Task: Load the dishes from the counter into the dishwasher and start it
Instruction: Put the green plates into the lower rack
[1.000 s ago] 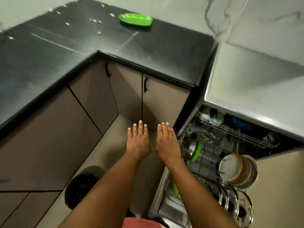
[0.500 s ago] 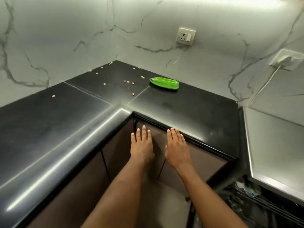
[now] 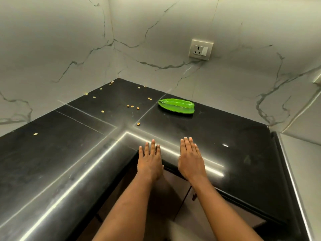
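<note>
Black counter [image 3: 225,136] w/ green dish [image 3: 176,106], marble walls [image 3: 52,40]; L hand [image 3: 150,164], R hand [image 3: 190,162] fingers straight, empty.

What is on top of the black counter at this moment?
A green dish toward the back and scattered pale kernels. The left hand and right hand cover part of the counter's front edge, hiding what lies there.
</note>
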{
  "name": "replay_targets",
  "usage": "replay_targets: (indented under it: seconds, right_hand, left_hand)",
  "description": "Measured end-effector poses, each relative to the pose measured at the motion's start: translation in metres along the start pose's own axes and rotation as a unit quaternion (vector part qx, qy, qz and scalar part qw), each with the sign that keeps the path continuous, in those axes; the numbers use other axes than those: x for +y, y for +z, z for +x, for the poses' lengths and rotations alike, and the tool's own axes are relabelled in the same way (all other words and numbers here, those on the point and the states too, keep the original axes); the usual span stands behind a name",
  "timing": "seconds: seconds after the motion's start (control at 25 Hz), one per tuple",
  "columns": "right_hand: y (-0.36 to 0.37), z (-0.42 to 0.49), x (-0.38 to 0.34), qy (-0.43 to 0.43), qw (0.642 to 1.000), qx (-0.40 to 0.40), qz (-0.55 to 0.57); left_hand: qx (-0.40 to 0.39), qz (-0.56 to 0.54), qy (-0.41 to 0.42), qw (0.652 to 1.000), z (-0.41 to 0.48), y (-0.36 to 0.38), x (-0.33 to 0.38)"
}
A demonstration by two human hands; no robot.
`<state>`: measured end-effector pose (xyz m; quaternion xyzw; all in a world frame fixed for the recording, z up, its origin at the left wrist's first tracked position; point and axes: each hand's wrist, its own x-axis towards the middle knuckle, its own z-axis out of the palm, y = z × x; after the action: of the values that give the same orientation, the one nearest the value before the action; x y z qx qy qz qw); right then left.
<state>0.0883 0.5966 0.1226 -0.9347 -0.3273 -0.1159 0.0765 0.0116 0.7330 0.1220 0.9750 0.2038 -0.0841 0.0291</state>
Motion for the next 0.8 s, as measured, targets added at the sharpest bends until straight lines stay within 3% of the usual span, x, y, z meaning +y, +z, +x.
replay_targets:
  seconds: [0.6, 0.8]
  right_hand:
    - [0.050, 0.224, 0.079, -0.069, 0.997, -0.044, 0.009]
    - [0.080, 0.270, 0.096, -0.076, 0.994, -0.076, -0.001]
  left_hand:
    - [-0.129, -0.006, -0.048, 0.990, 0.202, -0.032, 0.016]
    - [-0.234, -0.036, -0.041, 0.971, 0.256, -0.033, 0.013]
